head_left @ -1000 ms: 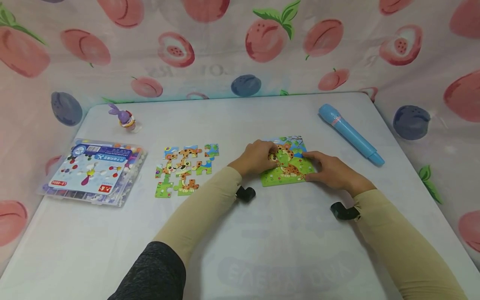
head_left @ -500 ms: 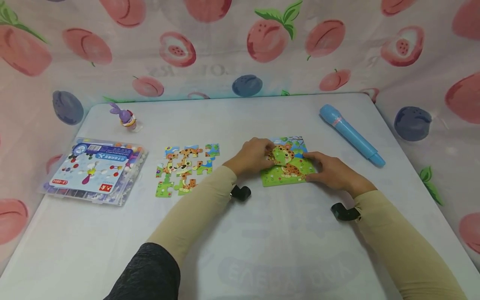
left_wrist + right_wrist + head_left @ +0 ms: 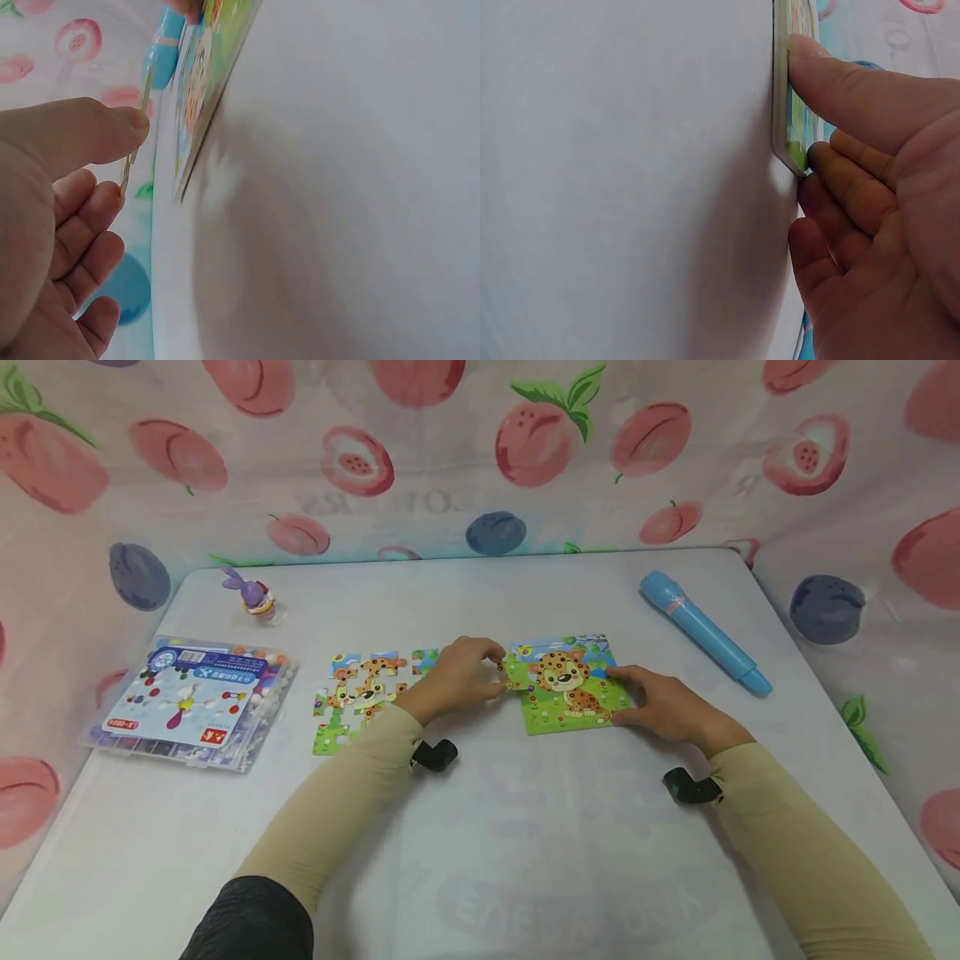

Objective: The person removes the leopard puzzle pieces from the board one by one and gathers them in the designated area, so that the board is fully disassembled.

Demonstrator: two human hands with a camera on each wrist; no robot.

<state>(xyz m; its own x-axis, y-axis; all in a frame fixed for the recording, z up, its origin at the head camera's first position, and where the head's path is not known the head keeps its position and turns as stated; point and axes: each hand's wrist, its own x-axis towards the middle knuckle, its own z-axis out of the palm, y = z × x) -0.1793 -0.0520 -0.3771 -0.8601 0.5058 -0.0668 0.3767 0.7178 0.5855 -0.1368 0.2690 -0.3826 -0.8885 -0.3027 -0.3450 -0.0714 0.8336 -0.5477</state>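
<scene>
In the head view my left hand (image 3: 455, 678) pinches a small puzzle piece (image 3: 516, 672), just above the left edge of a square jigsaw board (image 3: 577, 710) with a leopard picture. The left wrist view shows this thin piece edge-on between the thumb (image 3: 112, 133) and a finger. My right hand (image 3: 670, 703) holds the board's right edge, its thumb (image 3: 840, 86) over the rim and fingers against the side. Left of the board, loose puzzle pieces (image 3: 367, 681) lie spread out, partly hidden by my left arm.
A clear case (image 3: 187, 697) of coloured beads lies at the table's left. Behind it stands a purple rabbit figurine (image 3: 251, 595). A blue microphone-shaped toy (image 3: 701, 631) lies at the back right. The white table (image 3: 570, 843) meets a fruit-print curtain (image 3: 435, 460).
My left hand has moved left from over the board, carrying the puzzle piece off the picture, and now covers some loose pieces. My right hand stays at the board's edge.
</scene>
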